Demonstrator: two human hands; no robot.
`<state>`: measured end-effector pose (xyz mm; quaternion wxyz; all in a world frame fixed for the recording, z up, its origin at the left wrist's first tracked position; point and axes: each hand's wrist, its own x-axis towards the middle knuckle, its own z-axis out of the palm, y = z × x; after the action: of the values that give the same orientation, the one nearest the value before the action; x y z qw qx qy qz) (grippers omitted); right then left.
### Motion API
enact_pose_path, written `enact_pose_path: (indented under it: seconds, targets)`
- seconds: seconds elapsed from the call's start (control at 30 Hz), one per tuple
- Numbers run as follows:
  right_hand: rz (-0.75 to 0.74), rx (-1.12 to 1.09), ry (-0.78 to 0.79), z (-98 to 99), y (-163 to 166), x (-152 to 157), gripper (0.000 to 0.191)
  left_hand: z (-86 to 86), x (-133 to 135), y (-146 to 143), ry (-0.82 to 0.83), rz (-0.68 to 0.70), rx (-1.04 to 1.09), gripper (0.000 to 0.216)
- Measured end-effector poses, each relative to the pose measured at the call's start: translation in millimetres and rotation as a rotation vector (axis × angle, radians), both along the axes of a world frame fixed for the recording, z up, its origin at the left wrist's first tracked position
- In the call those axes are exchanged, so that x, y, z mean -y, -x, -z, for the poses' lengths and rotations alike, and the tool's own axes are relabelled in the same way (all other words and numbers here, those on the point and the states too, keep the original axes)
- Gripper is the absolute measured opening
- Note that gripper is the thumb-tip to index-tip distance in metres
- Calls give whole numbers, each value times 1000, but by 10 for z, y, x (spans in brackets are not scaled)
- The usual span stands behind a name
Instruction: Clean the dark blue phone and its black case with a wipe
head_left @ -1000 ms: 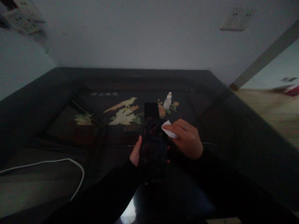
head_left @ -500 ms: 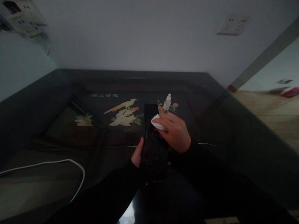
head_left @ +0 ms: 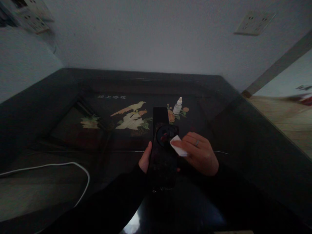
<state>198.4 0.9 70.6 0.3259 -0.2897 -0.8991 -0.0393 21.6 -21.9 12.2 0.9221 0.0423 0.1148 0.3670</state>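
My left hand point(head_left: 145, 158) is closed around a black phone point(head_left: 162, 167), thumb along its left edge and a fingertip showing at the right. The phone's back faces me, with a round camera ring near the top. My right hand point(head_left: 201, 153), with a ring on one finger, pinches a folded white wipe point(head_left: 179, 146) at the phone's upper right side. Whether the wipe touches the phone, I cannot tell. Beyond the phone's top shows a flat black rectangular object point(head_left: 160, 115), partly hidden by the phone. A small white-capped dropper bottle point(head_left: 177, 107) stands behind it, to the right.
The dark glossy table point(head_left: 136, 76) carries a bird-and-flower picture point(head_left: 131, 121) and reflects light. A white cable point(head_left: 58, 164) curves at the left. Wall sockets point(head_left: 254, 23) are at the upper right, and more sockets point(head_left: 34, 21) at the upper left.
My right hand has moved the wipe down and right, off the phone's camera area, uncovering the ring. The left hand still holds the phone. The whole view has shifted slightly.
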Motion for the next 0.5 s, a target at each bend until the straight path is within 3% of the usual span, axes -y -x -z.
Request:
enact_pose_path:
  seconds: [0.13,0.3,0.5]
  targets:
    - [125,-121,20,-69,-15,-138,17,-19,4,20,-39,30,54,67]
    - [79,-38,-41,-155,264,-288,15,-34,7,50,-74,72,34,70]
    - [189,-37,-16,-32,184,-351,15,-38,-18,58,-58,81,10,66]
